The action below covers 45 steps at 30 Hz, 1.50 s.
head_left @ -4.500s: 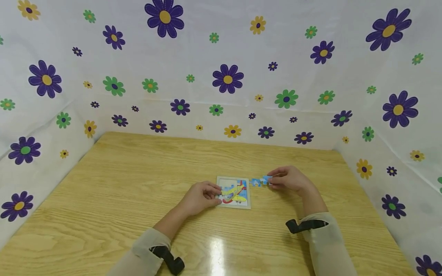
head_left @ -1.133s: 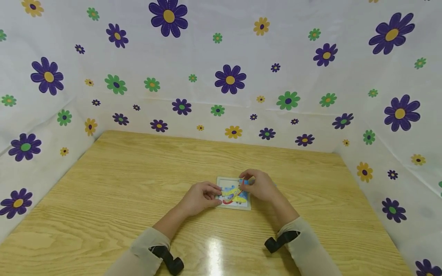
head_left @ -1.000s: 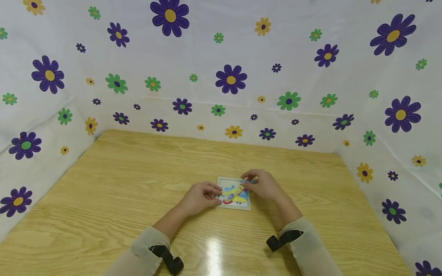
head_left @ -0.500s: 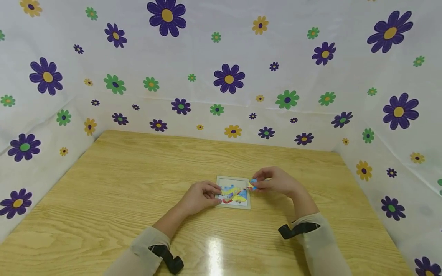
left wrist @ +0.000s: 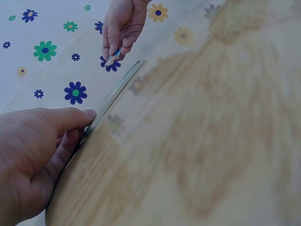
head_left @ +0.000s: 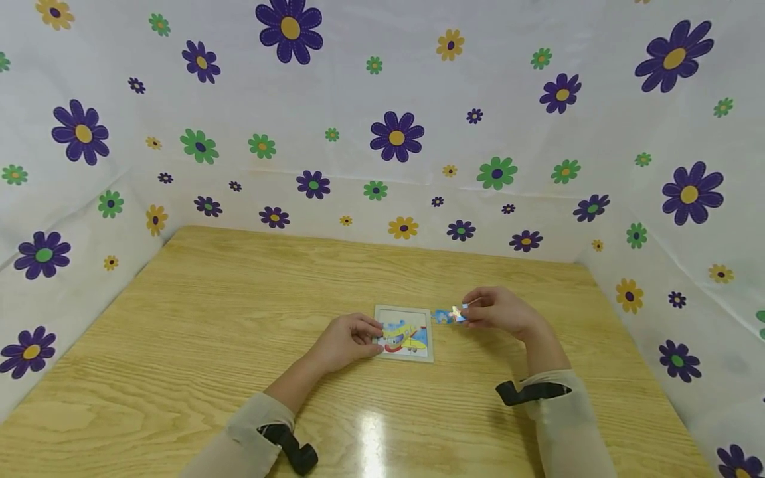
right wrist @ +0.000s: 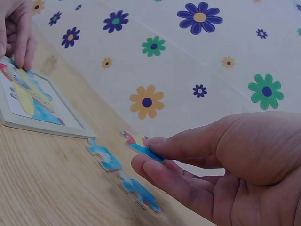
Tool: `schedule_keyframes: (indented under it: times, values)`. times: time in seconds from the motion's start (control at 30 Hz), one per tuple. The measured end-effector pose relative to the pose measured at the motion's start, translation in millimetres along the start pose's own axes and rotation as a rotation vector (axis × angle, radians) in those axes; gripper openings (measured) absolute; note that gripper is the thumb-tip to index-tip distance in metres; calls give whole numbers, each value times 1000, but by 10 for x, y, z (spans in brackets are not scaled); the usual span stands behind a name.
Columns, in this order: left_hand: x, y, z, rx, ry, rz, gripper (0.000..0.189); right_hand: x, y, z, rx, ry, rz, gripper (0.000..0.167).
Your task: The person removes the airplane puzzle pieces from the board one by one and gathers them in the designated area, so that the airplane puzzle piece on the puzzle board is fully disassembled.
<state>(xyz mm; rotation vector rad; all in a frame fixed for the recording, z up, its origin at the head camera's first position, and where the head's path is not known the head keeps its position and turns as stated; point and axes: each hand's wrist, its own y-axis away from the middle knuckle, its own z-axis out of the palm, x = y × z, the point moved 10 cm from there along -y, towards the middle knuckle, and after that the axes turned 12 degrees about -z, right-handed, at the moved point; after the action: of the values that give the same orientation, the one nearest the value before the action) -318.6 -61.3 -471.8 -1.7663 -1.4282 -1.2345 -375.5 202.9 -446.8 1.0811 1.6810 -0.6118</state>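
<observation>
Table (head_left: 251, 292): bright overhead, one white glare streak near us.
Piece (head_left: 457, 313): we see it glint white, head view.
Wrist views: dimmer; left blurs the table.

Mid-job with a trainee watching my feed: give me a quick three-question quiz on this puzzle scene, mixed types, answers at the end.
1. True or false: pieces fill the whole puzzle frame.
2. In the right wrist view, how many loose pieces lie on the table?
3. In the head view, which side of the frame does the left hand grip? A) left B) right C) far

Key:
1. False; the far part is bare.
2. Two; a third piece is pinched in the right hand's fingers.
3. A
</observation>
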Motion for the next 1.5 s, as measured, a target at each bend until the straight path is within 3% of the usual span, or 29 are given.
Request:
schedule_keyframes:
  times: [0.23,0.83,1.33,1.5]
  values:
    - [36,-7,3,-9,13,23,20,46,74,-140,21,-32,12,40]
    - [12,7,-19,-2,9,-1,18,357,267,-486,107,-60,59,38]
    - [18,-2,-17,-8,19,18,19,304,256,-453,178,155,164,32]
    - [11,1,-2,-4,9,12,19,299,267,-459,185,168,161,35]
